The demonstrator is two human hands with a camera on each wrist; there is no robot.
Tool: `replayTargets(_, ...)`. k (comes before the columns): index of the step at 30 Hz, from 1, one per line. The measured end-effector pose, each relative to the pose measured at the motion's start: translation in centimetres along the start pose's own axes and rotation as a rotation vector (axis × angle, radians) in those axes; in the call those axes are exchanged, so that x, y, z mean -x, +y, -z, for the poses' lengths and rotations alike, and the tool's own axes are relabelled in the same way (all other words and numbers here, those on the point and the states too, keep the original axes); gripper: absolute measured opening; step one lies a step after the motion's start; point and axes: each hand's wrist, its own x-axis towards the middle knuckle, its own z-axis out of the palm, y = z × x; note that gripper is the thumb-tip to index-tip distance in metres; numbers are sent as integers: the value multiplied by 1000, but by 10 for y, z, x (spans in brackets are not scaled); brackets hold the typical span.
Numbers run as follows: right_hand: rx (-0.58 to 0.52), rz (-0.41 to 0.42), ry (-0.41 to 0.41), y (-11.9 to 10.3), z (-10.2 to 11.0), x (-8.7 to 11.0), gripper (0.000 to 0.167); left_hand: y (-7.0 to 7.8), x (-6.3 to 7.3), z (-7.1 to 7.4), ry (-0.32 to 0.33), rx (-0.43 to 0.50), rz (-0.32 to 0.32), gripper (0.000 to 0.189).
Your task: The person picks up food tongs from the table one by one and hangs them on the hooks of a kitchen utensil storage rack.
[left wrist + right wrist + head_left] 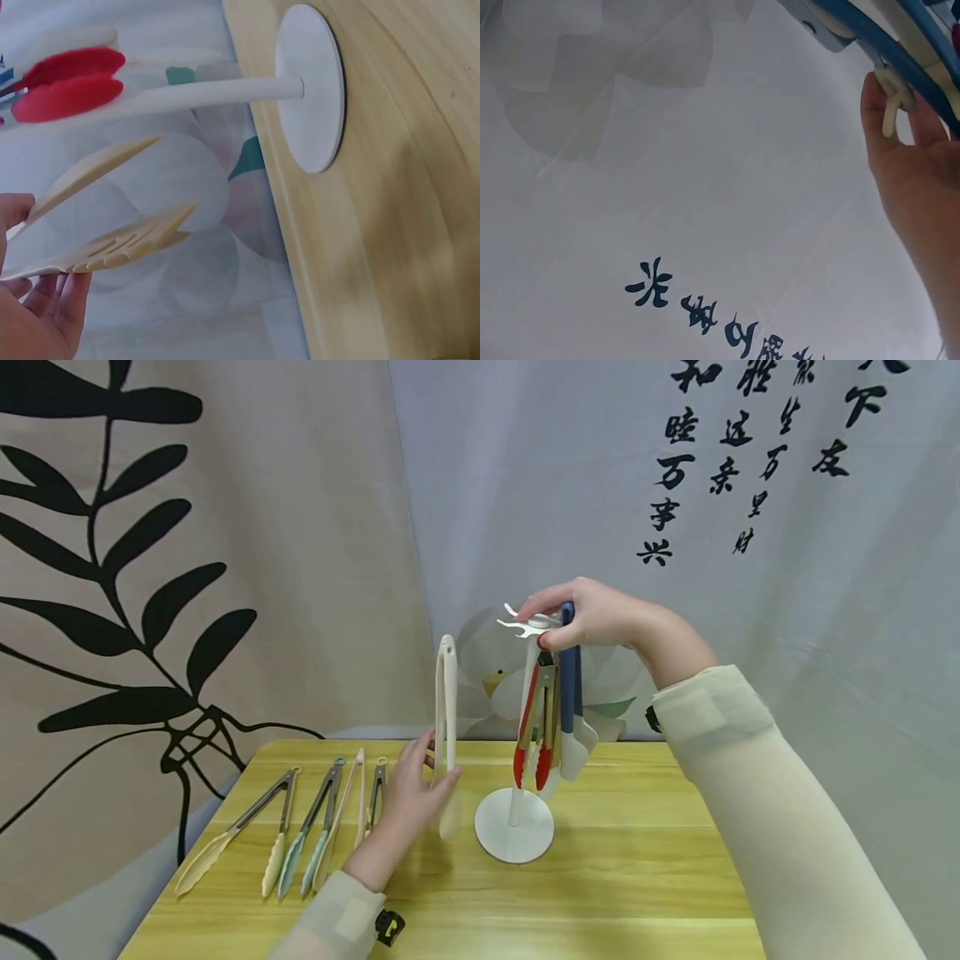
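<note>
- Clock is as seen in the head view, 12 = away from the person.
- Left hand: holding cream tongs upright at 9 o'clock of the stand. Thumb on one arm, fingers on the other; arms apart. Left wrist view: cloth visible between tips and table edge, so tips are up off the wood.
- Right hand: gripping the stand's top among the hooks. Exact finger contact partly hidden.
- Hanging under the right hand: red-tipped tongs, blue tongs at their 3 o'clock side.
- Narrow gap, cream tongs to stand; not touching.
- 8 to 9 o'clock of the stand, lying on the table: yellow-tipped tongs, teal tongs, slim tongs, grey tongs. Left hand just beside the last.
- Yellow-tipped near the table's 9 o'clock edge.
- Base well inside the edges; most room at 3 through 6. Right forearm over the 3 o'clock edge.
- Curtain just beyond the 12 o'clock edge.
</note>
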Motion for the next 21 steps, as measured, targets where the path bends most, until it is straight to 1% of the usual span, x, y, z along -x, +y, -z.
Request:
replayTargets(4, -5, 15, -4, 3, 2, 0, 36, 8, 2, -1, 25, 8, -41, 76)
replayTargets(12, 3, 54, -3, 7, 2, -1, 37, 25, 5, -4, 144, -28, -156, 76)
replayTargets(15, 2, 53, 0, 8, 2, -1, 37, 31, 4, -4, 186, -50, -201, 75)
replayTargets(21, 10, 40, 1, 8, 2, 0, 37, 41, 2, -6, 248, -68, -281, 75)
